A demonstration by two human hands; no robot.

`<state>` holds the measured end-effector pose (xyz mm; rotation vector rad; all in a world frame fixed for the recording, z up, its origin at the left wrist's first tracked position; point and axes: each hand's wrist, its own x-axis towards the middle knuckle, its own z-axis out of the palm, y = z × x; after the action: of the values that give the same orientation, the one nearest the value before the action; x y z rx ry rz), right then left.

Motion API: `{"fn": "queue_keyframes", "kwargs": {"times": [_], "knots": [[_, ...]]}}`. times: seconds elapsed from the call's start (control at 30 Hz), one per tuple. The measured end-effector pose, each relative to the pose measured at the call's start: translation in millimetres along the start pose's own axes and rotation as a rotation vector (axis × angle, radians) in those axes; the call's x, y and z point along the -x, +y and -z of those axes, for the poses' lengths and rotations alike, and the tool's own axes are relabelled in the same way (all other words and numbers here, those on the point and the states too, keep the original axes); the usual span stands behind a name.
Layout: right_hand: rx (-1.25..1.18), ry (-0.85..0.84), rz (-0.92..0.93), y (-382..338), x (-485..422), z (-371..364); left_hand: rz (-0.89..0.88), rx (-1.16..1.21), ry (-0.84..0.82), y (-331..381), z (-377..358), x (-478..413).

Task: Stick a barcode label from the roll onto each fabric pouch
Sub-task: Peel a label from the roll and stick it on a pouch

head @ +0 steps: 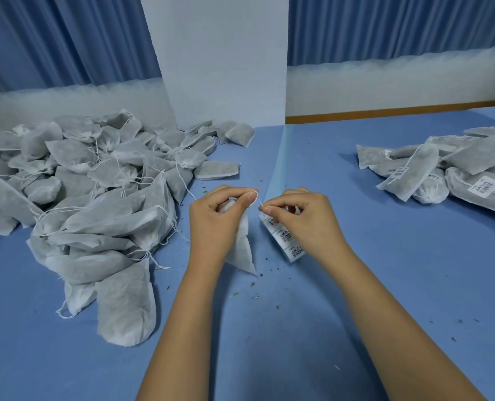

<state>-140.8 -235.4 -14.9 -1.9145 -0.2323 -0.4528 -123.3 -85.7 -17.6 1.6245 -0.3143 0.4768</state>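
Observation:
My left hand [220, 215] grips the gathered top of a white fabric pouch [242, 250], which hangs down to the blue table. A thin white drawstring [260, 201] runs from the pouch top to my right hand [301, 219], which pinches it between thumb and forefinger. A strip of barcode labels [287, 238] lies under and just below my right hand, partly hidden by it. Its blue backing ribbon [278, 169] trails away toward the far wall.
A large heap of unlabelled pouches [90, 198] with loose strings covers the left of the table. Labelled pouches [457, 172] are piled at the right. Green crumbs dot the blue table [269, 328]. A white pillar [226, 62] and blue curtains stand behind.

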Motion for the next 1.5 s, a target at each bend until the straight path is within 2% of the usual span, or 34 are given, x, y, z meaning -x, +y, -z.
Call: {"fn": "queue_keyframes", "kwargs": {"times": [0.13, 0.23, 0.33, 0.47, 0.7, 0.97, 1.13, 1.23, 1.33, 1.43, 1.5], "knots": [[0.057, -0.012, 0.040, -1.4, 1.3, -0.5, 0.068, 0.023, -0.016, 2.3, -2.6, -0.1], [0.129, 0.103, 0.106, -2.9, 1.1, -0.6, 0.068, -0.002, -0.016, 1.5, -4.9, 0.2], [0.153, 0.191, 0.244, -4.6, 2.0, -2.1, 0.073, -0.018, -0.041, 2.2, -10.6, 3.0], [0.227, 0.217, 0.387, -2.6, 2.8, -3.9, 0.137, 0.019, -0.060, 3.9, -13.4, 4.1], [0.427, 0.307, 0.412, 0.2, 3.7, -6.3, 0.284, 0.081, -0.104, 5.9, -13.5, 2.8], [0.552, 0.392, 0.413, -2.8, 6.2, -6.9, 0.267, 0.076, -0.142, 8.9, -10.5, 2.8], [0.584, 0.380, 0.451, -1.8, 5.2, -6.6, 0.236, 0.010, -0.142, 7.3, -8.6, 1.3], [0.485, 0.280, 0.376, -2.8, 5.2, -6.9, 0.203, -0.047, -0.140, 5.8, -7.8, 0.9], [0.137, 0.191, 0.146, -6.1, 3.7, -1.7, 0.156, -0.156, -0.003, 2.3, -5.3, 0.2], [-0.104, 0.155, -0.020, -8.7, 1.4, 6.8, 0.209, -0.033, 0.195, -0.1, 2.5, -3.4], [-0.175, 0.135, -0.068, -10.7, 1.1, 6.9, 0.259, 0.065, 0.186, 2.1, 6.2, -4.2]]}}
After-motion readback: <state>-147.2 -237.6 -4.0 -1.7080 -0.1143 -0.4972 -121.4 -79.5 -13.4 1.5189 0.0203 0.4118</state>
